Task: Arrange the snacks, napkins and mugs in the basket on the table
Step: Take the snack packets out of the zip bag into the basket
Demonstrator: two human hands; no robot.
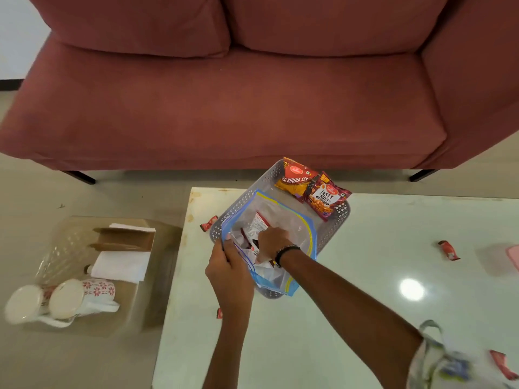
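A grey perforated basket (338,217) stands on the pale table (365,276). Two snack packets lean in its far end: an orange bhujia packet (295,179) and a dark red nuts packet (325,197). A clear zip bag (283,217) with a blue and yellow edge lies across the basket, holding small red sachets. My left hand (229,268) grips the bag's open mouth. My right hand (272,242) is inside the bag, fingers closed among the sachets; what they hold is hidden. White napkins (120,265) and two flowered mugs (75,297) lie in a clear bin (157,276) on the floor.
Loose red sachets lie on the table at the left (209,222), near the front edge (219,313), and at the right (448,249) and lower right (502,367). A maroon sofa (238,102) stands behind the table. A pink object (514,256) sits at the right edge.
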